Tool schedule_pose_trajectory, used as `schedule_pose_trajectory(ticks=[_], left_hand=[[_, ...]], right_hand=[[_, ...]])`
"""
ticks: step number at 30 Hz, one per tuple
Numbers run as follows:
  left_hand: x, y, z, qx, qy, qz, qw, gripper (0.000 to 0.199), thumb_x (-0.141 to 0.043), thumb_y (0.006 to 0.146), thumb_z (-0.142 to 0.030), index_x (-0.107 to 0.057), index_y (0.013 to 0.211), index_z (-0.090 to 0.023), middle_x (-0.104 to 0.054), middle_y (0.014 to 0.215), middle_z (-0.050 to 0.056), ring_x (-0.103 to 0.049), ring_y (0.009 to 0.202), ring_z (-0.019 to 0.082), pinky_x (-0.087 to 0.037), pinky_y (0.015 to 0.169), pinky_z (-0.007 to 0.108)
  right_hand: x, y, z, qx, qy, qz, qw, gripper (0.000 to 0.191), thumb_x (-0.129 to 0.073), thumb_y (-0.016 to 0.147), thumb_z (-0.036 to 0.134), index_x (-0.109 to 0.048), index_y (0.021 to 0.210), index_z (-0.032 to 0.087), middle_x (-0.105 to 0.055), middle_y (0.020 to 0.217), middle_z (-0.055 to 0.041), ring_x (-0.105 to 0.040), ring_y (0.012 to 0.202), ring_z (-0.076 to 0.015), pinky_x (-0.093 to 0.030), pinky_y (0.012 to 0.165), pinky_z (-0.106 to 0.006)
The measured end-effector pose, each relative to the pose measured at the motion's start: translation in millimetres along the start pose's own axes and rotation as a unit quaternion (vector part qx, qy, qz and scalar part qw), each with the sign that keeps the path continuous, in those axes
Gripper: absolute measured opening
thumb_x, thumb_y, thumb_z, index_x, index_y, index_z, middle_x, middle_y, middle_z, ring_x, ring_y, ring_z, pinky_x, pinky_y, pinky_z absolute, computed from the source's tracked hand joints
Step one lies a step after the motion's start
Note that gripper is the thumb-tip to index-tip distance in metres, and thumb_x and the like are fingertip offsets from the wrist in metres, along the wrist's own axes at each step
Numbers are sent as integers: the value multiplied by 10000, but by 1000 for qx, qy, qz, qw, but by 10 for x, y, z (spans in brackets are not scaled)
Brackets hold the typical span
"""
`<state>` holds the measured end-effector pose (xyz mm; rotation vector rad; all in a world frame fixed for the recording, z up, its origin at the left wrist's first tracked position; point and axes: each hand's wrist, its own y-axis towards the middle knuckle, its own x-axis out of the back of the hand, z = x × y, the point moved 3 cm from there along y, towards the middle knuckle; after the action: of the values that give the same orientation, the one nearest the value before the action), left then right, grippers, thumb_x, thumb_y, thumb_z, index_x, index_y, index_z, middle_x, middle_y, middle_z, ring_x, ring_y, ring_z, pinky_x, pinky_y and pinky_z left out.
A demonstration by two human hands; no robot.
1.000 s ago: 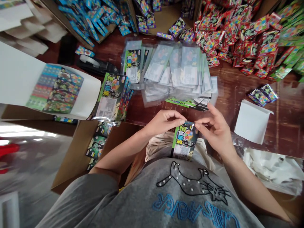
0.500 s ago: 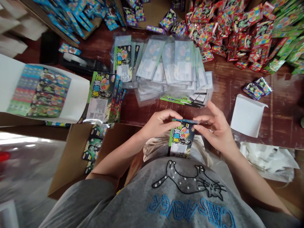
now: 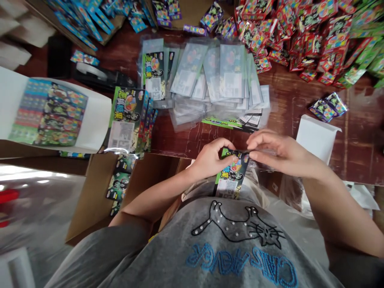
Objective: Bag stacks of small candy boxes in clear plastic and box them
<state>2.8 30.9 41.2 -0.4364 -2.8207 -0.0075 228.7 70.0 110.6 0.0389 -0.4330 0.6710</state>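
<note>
Beside the red-brown table (image 3: 300, 96), both hands (image 3: 212, 157) (image 3: 271, 154) pinch a printed packet (image 3: 232, 174) above a lap

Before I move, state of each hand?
Left hand: closed on the flat black-and-green printed packet.
Right hand: fingertips at its top corner; whether gripping cannot be told.

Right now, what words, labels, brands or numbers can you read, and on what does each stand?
"CATS", upside down, on the grey shirt; the next word seems to end in "EVER".
"搞糖果" on the black packet at the left; the character before is unclear.
"糖果" on the packet in the left hand, partly covered.
Too small or blurred: white labels, red boxes, blue boxes.
</note>
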Motion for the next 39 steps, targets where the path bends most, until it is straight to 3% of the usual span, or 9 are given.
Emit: schedule_pose_trajectory(ticks=[10,14,19,21,24,28,33,36,39], left_hand=[[-1,14,29,28,-23,7,999,190,-786,878,-254,-752,1062,-219,-808,1039,30,-717,872,171,-539,814,314],[-12,7,24,43,-11,-20,999,233,-824,855,-258,-733,1066,-225,-781,1013,12,-702,863,173,-522,804,314],[85,-114,-63,5,-59,-53,997,335,-839,916,-399,-720,1173,-220,-793,1131,62,-764,1003,211,-581,893,339],[397,-234,-148,-51,-63,-113,990,429,-799,966,-457,-687,1315,-234,-771,1322,104,-761,1189,244,-596,1000,368],[1177,-672,-232,-96,22,-351,931,564,-800,964,-542,-628,1438,-289,-640,1576,114,-583,1512,298,-493,1226,441],[1971,-1380,15,41,6,-593,804,748,-718,916,-787,-562,1500,-345,-507,1695,85,-445,1614,326,-399,1306,477],[1906,-1563,465,257,-264,-574,732,1010,-745,691,-957,-467,1525,-461,-403,1763,47,-378,1631,425,-483,1181,658],[1812,-1402,510,261,-322,-538,734,1020,-852,624,-884,-485,1465,-440,-472,1714,61,-489,1539,438,-524,1094,706],[1864,-1269,552,255,-340,-536,729,1001,-993,580,-669,-480,1396,-397,-633,1530,66,-695,1277,339,-586,1010,651]], right_hand=[[-190,248,-228,-61,-186,-7,981,154,-772,894,357,-703,987,256,-754,1031,-40,-722,877,-217,-571,827,-395],[-245,144,-116,26,-277,-69,958,123,-712,998,360,-722,1083,273,-752,1149,-79,-728,1056,-278,-590,901,-429],[-218,146,-50,83,-296,-4,952,278,-533,1110,468,-747,1194,311,-836,1104,-46,-791,920,-275,-604,815,-421],[-144,407,29,52,-264,26,963,315,-523,1108,511,-735,1245,322,-849,1081,-25,-804,835,-253,-602,739,-385],[-167,1121,380,51,-216,-51,974,344,-572,1068,559,-761,1217,314,-846,1127,-37,-807,889,-269,-615,792,-394],[-775,2370,921,117,-138,-86,980,297,-531,1066,419,-761,1132,243,-821,1142,-84,-770,1030,-277,-596,950,-408],[-1651,3391,1060,71,-213,16,974,245,-548,1000,256,-764,1098,195,-760,1202,-148,-665,1239,-325,-482,1140,-470],[-1815,3538,960,47,-195,53,978,295,-637,918,273,-765,1166,175,-711,1327,-179,-594,1364,-355,-433,1199,-483],[-1836,3579,823,15,-150,125,981,282,-623,890,350,-768,1073,190,-783,1118,-107,-706,1130,-311,-546,1019,-412]])
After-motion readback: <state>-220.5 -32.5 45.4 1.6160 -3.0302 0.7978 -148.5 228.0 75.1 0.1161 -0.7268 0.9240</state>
